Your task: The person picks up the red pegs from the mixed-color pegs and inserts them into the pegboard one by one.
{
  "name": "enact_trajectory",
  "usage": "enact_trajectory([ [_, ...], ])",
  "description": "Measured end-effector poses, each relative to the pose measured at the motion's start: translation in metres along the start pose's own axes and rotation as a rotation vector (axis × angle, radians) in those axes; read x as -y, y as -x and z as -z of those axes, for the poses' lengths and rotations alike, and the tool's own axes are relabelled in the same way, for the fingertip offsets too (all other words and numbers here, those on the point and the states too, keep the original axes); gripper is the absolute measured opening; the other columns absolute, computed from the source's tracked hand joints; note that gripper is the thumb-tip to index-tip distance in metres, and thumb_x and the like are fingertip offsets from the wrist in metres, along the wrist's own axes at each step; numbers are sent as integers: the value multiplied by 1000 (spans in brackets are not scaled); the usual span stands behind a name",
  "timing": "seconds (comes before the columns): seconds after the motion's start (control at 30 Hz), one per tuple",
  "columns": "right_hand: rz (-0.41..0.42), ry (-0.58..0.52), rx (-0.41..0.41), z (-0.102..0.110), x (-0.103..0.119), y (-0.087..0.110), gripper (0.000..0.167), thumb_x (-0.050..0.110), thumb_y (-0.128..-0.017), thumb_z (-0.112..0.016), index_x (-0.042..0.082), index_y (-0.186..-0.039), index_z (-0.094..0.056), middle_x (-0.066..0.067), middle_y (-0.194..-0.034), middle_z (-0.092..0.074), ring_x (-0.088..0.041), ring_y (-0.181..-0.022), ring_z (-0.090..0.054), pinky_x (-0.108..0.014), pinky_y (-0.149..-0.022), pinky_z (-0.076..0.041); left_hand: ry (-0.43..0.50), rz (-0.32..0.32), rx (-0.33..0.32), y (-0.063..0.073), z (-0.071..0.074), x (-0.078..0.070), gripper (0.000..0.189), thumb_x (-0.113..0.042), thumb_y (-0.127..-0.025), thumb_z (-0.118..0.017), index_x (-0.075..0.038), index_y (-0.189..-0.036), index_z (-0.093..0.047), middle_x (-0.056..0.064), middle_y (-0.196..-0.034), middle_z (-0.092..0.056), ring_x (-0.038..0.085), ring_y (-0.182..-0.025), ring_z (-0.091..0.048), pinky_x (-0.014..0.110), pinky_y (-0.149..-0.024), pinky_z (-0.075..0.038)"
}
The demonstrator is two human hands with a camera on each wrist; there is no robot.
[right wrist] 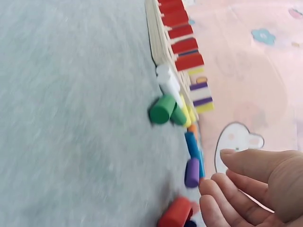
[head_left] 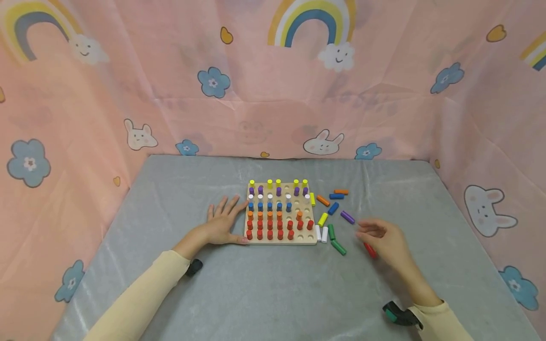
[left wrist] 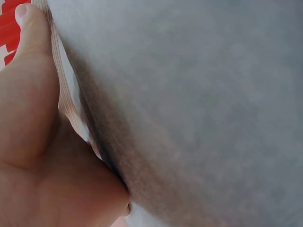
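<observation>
My left hand (head_left: 222, 226) lies with fingers spread at the left edge of a wooden peg board (head_left: 281, 243), its thumb along the front corner; in the left wrist view the thumb (left wrist: 33, 42) meets the board's side. Upright pegs fill much of the board in rows of yellow, purple, white, blue, orange and red. Over the right side hovers my right hand (head_left: 386, 239), fingers loosely bent and thumb apart from them, nothing between. Closest to it are a loose purple peg (head_left: 347, 217) and a red peg (head_left: 370, 250), partly covered by the hand in the head view.
Several loose pegs lie right of the board: green (head_left: 339, 247), white (head_left: 325, 235), yellow (head_left: 323, 219), blue (head_left: 333, 208) and orange (head_left: 323, 201). Vacant holes show mostly on the board's right side. A grey cloth (head_left: 273, 293) covers the table; pink printed fabric (head_left: 264, 109) hangs around it.
</observation>
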State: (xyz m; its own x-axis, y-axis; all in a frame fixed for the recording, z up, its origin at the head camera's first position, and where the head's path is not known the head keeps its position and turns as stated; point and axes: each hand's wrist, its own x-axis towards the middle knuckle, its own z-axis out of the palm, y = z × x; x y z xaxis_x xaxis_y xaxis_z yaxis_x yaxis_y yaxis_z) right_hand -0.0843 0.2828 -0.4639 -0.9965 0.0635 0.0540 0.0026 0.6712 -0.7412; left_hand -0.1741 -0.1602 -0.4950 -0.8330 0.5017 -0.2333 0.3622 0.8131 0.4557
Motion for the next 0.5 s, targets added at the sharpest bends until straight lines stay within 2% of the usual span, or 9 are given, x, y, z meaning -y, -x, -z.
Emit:
enact_trajectory([
  [0.17,-21,-16,5,6,-8,5,30,18,-85,-78,1,-110,-72,-15,-95,-75,10,-72,-63,-13,-64,-49,2,4,2,2,1,-2,115,-66,-75,-73,-29,-161,-5,9,-169,6,41,-154,15,72,-114,9],
  [0.5,-73,8,18,11,-17,13,35,20,-84,-80,-1,-110,-71,-17,-96,-75,11,-71,-62,-16,-63,-48,9,2,-3,1,1,-1,114,-67,-75,-72,-30,-161,-6,9,-169,6,41,-154,13,72,-114,9],
])
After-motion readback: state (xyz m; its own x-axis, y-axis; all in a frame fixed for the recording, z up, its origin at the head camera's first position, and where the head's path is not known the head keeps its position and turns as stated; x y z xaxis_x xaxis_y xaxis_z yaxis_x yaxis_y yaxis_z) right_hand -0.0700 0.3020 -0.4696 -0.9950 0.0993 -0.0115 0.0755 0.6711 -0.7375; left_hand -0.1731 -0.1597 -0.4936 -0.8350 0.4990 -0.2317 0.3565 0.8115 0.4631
